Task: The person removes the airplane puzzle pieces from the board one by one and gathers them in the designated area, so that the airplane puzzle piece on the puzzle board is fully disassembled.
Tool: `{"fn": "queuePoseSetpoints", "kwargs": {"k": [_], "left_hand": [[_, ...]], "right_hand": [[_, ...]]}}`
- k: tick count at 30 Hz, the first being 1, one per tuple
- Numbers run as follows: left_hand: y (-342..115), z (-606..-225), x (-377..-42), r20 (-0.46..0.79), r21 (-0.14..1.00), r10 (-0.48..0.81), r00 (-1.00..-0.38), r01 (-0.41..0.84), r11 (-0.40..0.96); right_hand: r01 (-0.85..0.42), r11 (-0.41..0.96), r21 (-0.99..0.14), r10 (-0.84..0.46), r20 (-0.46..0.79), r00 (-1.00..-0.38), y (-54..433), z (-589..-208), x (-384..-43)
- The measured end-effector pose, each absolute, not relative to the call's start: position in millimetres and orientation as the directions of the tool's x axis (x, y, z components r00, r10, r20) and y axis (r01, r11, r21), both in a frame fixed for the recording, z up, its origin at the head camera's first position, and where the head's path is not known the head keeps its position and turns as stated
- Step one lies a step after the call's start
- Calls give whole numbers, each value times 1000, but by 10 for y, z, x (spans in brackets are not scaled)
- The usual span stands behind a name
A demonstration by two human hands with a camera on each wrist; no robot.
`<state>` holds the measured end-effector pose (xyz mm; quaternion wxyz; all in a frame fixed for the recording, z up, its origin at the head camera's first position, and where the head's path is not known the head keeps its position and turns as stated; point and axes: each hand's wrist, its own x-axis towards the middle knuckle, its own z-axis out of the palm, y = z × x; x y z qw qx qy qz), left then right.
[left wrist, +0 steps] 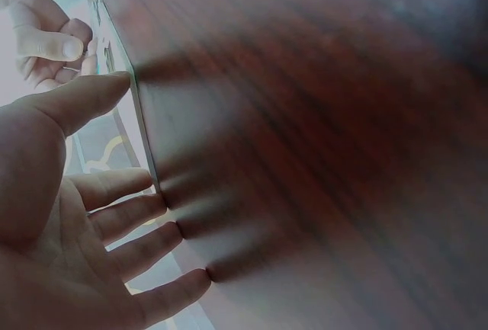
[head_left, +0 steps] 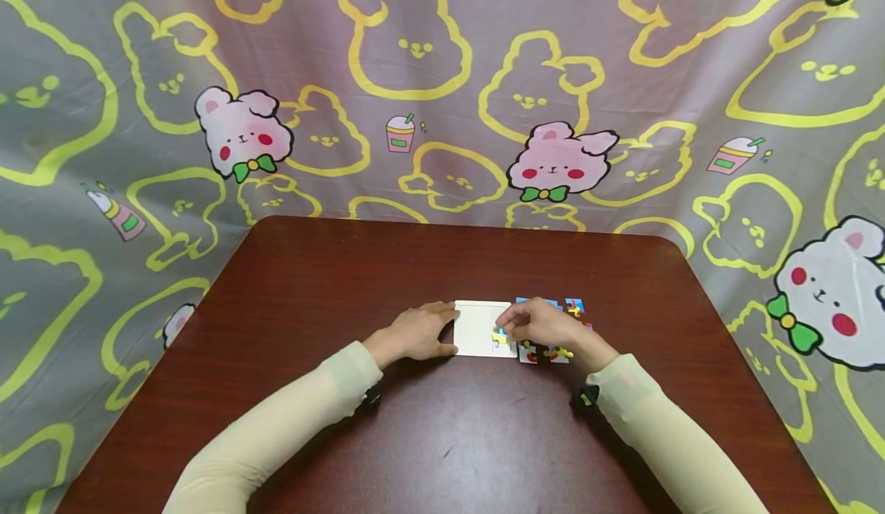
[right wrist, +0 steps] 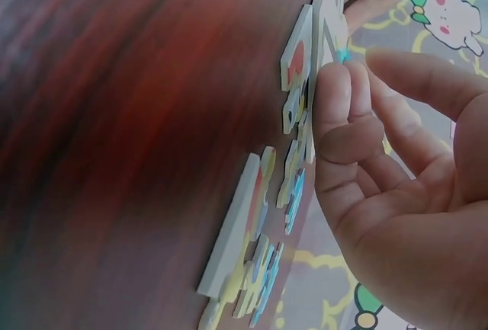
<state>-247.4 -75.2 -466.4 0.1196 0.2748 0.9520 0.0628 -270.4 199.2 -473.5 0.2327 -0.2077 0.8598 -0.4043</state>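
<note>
A pale square puzzle board [head_left: 474, 322] lies flat on the table. My left hand [head_left: 415, 332] rests at its left side, fingers spread and fairly straight, with fingertips and thumb touching the edge. Over the board's right part, my right hand [head_left: 542, 322] pinches a yellow-and-blue puzzle piece [head_left: 499, 337]. In the right wrist view only a light-blue bit of that piece shows at the fingertips; the fingers hide the rest. Several loose puzzle pieces [right wrist: 296, 52] lie right of the board, partly under the right hand in the head view.
The dark brown wooden table [head_left: 442, 429] extends around the board on all sides. One loose blue puzzle piece [head_left: 574, 305] lies beyond the right wrist. A patterned curtain [head_left: 442, 61] hangs behind the table and along its sides.
</note>
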Motion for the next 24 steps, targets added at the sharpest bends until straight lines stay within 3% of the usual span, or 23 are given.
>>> {"fn": "queuePoseSetpoints", "kwargs": {"k": [11,24], "left_hand": [[-752,-4675,-2464,-194,190,541,-818,510,839],[-757,-4669,-2477,-188,179,550,-814,522,834]], "right_hand": [[-144,610,-779,-503,-240,-831,1952,-4713,-2685],[-191,584,-789,-551,-212,-807,1955,-4713,-2698]]}}
